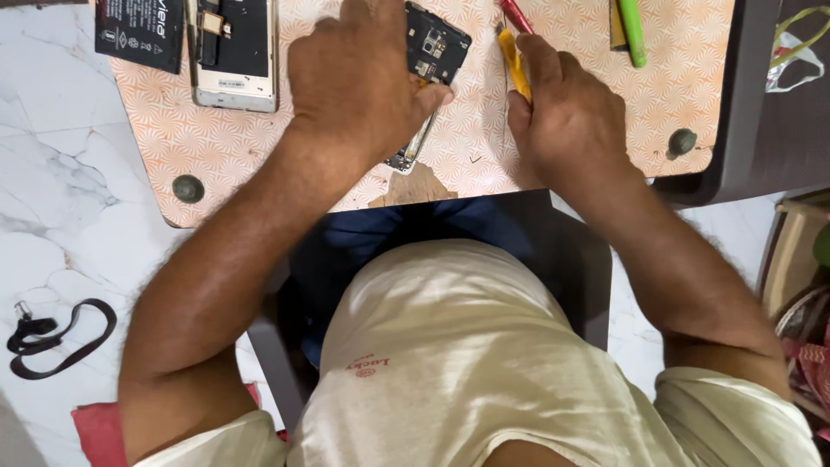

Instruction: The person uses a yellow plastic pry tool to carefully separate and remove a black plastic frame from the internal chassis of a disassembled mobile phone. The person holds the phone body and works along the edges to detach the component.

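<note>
My left hand (359,82) grips an opened phone body (432,52), its dark inner board and camera parts showing, tilted on edge over the orange patterned table top (225,147). My right hand (571,117) is closed around a yellow-handled tool (514,60) with a red part at its far end, held just right of the phone. The tool's tip is out of the picture.
A second opened phone (233,52) with a white frame lies at the back left, beside a black battery (140,30). A green tool (631,30) lies at the back right. A black strap (60,337) rests on the marble floor. A dark chair (752,104) stands to the right.
</note>
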